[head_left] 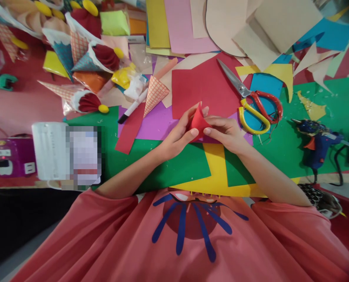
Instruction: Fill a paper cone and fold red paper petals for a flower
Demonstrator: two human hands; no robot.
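Observation:
Between both hands is a piece of red paper (198, 122), bent into a pointed shape with its tip away from me. My left hand (181, 131) grips its left side, thumb on the near face and fingers behind. My right hand (225, 132) pinches its right edge between thumb and fingers. Just beyond lies a flat red sheet (196, 84) on purple paper (153, 119). Left of the hands are a checked paper cone (156, 94), a red strip (131, 129) and a black-capped marker (133, 106). Scissors (245, 92) with red and yellow handles lie to the right.
A blue glue gun (321, 143) rests on green sheets (292, 164) at the right. Several finished paper cones (89, 58) crowd the back left. A phone (84, 156) and a purple power socket (14, 156) are at the left. Coloured sheets (188, 27) pile up at the back.

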